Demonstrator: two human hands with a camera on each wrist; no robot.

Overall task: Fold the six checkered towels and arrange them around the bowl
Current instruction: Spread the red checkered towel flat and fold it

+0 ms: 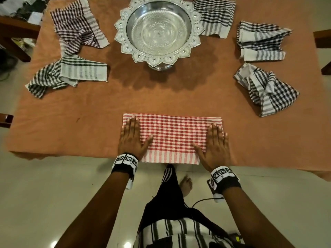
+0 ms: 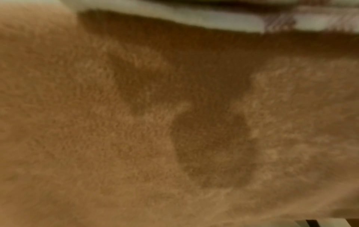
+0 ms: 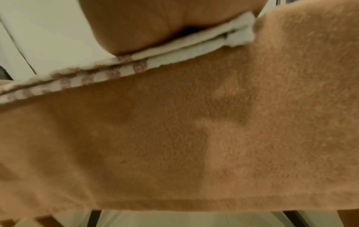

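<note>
I am on the first towel: the red checkered towel (image 1: 172, 138) lies flat at the near edge of the bench (image 1: 89, 111), in front of the silver bowl (image 1: 158, 31). My left hand (image 1: 133, 138) and right hand (image 1: 215, 145) press its two ends, fingers straight and spread, gripping nothing. It looks already doubled, going by the layered edge in the right wrist view. Next, I judge, I must pinch one end and bring it across squarely. Count: six towels, one red, five dark ones crumpled, two left and three right; one bowl.
</note>
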